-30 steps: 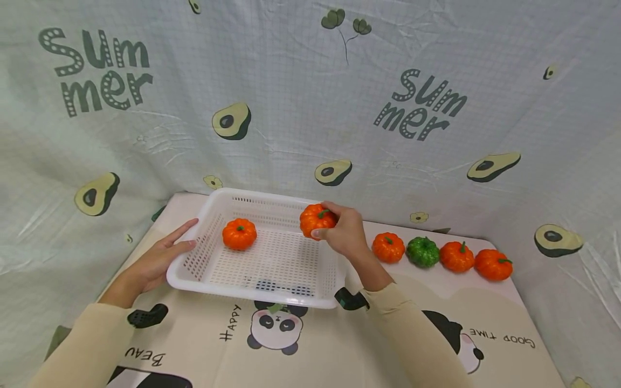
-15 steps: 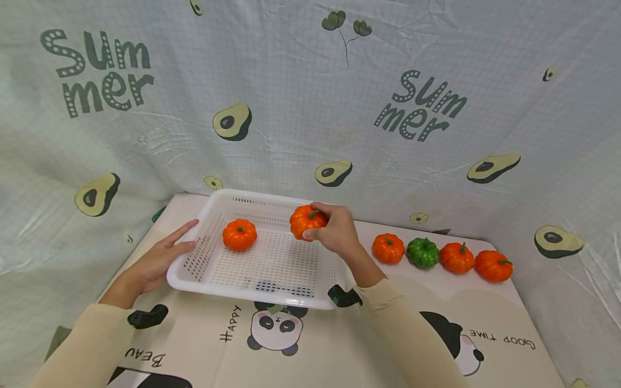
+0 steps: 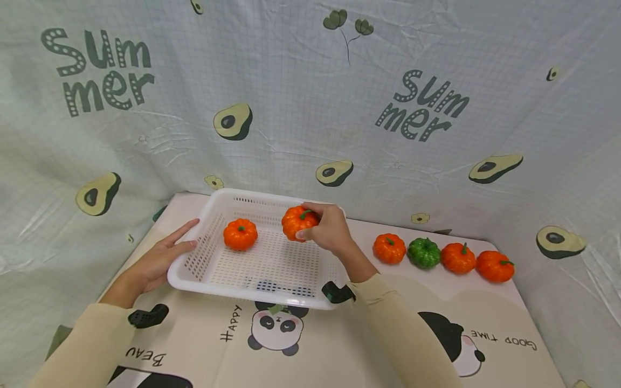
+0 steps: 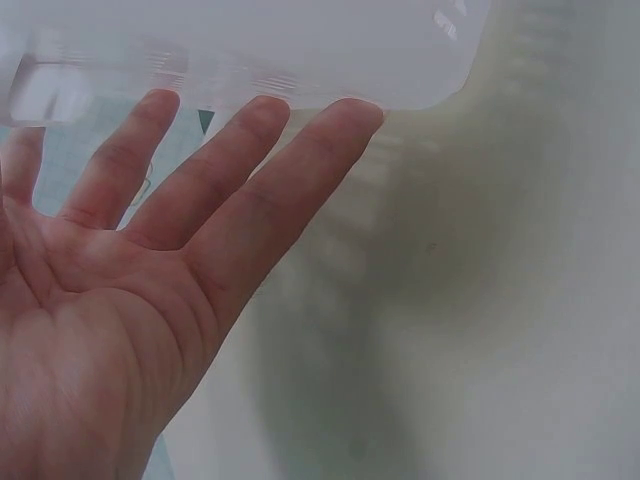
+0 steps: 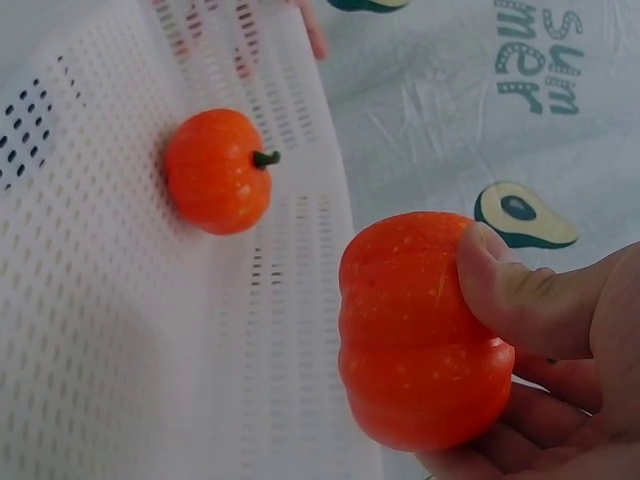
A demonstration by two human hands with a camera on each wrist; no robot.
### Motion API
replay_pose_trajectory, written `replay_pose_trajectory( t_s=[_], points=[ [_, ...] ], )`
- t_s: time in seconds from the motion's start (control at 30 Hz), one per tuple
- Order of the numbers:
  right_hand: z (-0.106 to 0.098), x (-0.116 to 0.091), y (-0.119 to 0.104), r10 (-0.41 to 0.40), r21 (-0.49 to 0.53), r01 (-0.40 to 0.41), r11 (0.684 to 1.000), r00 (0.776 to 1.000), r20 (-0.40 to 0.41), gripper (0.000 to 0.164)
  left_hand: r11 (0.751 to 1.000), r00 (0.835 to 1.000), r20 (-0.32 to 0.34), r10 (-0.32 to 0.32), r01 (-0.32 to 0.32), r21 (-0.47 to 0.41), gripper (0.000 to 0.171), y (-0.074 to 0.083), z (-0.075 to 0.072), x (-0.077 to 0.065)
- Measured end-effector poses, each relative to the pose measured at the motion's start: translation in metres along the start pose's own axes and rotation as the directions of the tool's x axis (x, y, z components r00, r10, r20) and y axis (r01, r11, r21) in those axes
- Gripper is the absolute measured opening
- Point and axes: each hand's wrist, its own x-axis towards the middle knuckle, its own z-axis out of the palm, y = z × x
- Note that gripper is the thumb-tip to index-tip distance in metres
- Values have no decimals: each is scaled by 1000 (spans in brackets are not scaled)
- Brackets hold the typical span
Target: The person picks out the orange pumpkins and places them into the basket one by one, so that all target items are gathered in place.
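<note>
My right hand point(image 3: 330, 229) grips an orange pumpkin point(image 3: 297, 223) with a green stem, held over the right half of a white plastic basket point(image 3: 257, 297). In the right wrist view the thumb presses on one side of this pumpkin point(image 5: 420, 340) and the other fingers go round behind it. Another orange pumpkin point(image 3: 240, 235) sits inside the basket towards its left end. My left hand point(image 3: 157, 258) rests with straight, spread fingers against the basket's left side. Its fingertips point(image 4: 355, 112) lie right at the basket wall point(image 4: 300, 50) in the left wrist view.
Right of the basket a row of small pumpkins stands along the table's back: an orange one point(image 3: 389, 248), a green one point(image 3: 424, 253), then two more orange ones. Behind the table point(image 3: 339, 345) hangs a printed cloth point(image 3: 291, 81). The basket's raised rim surrounds the pumpkin inside.
My right hand has carried its pumpkin leftwards, from the basket's right edge further in over the basket. The left hand and the other pumpkins have stayed put.
</note>
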Motion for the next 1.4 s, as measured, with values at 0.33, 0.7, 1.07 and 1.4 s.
replay_pose_trajectory(
  t_s=[0.33,0.7,1.07,1.4],
  points=[
    [8,7,-3,-14,0,14,1000,999,35,65,1000,1000,-4,-1,1,3,74,1,1,-1],
    [17,14,-2,-9,12,8,1000,998,58,64,1000,1000,-1,-4,4,-9,74,-2,-1,2],
    [23,18,-1,5,34,-8,999,997,71,63,1000,1000,2,-2,2,-19,73,-1,-1,1],
    [30,22,2,10,36,-13,999,998,68,62,1000,1000,-2,3,-3,-9,73,-1,0,1]
  ],
)
